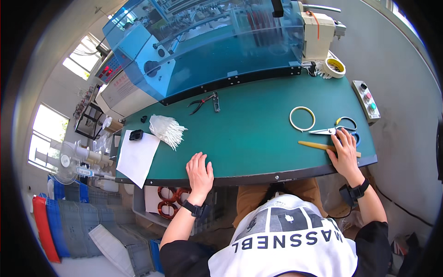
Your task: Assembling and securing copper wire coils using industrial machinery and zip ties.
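Note:
My left hand (199, 175) rests palm down at the front edge of the green table (240, 138), its fingers stretched out and holding nothing. At the right end, my right hand (346, 156) lies with fingers spread over a flat tan stick (314, 145) and one handle of a pair of scissors (328, 131). The scissors' blades point left and the other yellow-and-black handle loop shows beyond the fingers. A thin cream ring (291, 119) sits just left of the scissors. Part of the stick is hidden under my right hand.
A machine with a blue see-through cover (230, 60) spans the back. Pliers (198, 105), a bundle of white strips (168, 130), paper (138, 157) and a small black block (136, 135) lie left. A tape roll (340, 72) and button box (365, 100) are right. Copper coils (167, 210) sit below.

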A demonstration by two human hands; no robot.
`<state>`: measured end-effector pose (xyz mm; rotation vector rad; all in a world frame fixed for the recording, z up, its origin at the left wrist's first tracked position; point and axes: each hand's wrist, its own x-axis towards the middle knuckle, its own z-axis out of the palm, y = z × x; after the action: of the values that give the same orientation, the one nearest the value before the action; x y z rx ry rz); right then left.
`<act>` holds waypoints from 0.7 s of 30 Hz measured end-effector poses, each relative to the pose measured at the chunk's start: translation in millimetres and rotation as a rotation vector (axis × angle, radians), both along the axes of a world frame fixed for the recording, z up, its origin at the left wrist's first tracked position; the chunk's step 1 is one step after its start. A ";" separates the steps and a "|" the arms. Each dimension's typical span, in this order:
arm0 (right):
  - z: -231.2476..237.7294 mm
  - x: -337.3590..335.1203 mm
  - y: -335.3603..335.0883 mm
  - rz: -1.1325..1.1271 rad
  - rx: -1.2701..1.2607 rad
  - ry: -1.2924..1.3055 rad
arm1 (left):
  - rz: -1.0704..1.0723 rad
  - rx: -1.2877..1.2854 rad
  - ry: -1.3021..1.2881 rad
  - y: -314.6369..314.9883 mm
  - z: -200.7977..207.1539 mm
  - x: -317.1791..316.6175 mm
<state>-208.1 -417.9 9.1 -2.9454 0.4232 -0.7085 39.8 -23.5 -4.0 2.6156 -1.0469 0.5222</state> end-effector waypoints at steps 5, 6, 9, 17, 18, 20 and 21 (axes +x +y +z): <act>-2.7 -1.0 -3.7 -0.019 0.039 -0.024 | 0.048 -0.051 0.013 -1.5 -1.7 -2.5; -2.6 -0.8 -3.5 -0.021 0.038 -0.029 | 0.045 -0.048 0.016 -0.7 -1.9 -3.3; -2.0 2.0 -8.2 -0.016 0.023 -0.057 | 0.055 -0.067 0.026 0.2 -2.9 -4.4; 28.6 82.1 -12.3 0.115 0.032 0.220 | 0.099 -0.093 0.066 3.2 -2.6 -4.1; 25.3 92.8 -13.2 0.106 0.010 0.293 | 0.087 -0.098 0.063 0.7 -2.3 -4.3; 15.3 116.8 -15.1 0.075 0.016 0.251 | 0.088 -0.108 0.068 -2.7 -2.5 -3.5; 14.3 127.9 -12.6 0.060 0.022 0.212 | 0.083 -0.113 0.062 -2.4 -2.6 -3.1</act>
<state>-80.2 -430.5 23.3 -3.0085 0.3529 -0.3833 36.7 -25.9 -6.6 2.5664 -0.8676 0.4996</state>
